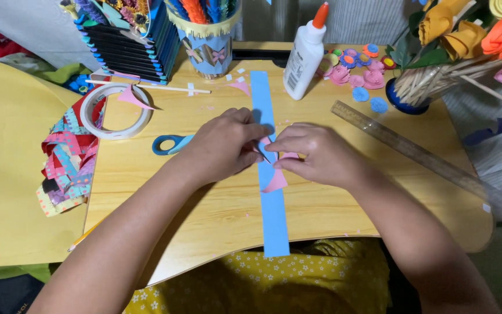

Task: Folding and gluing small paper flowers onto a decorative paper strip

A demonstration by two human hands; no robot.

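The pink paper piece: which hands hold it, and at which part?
Both hands, left and right, pinch the pink paper piece at its upper end, over the blue paper strip; its lower tip hangs free.

Small pink paper piece [275, 180] lies across long blue strip [269, 192].

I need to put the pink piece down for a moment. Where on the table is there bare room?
Bare wood lies near the table front edge, on either side of the blue strip, under the forearms. Another patch sits between the right hand and the ruler. The back edge is crowded: tape roll, glue bottle, cup, paper flowers.
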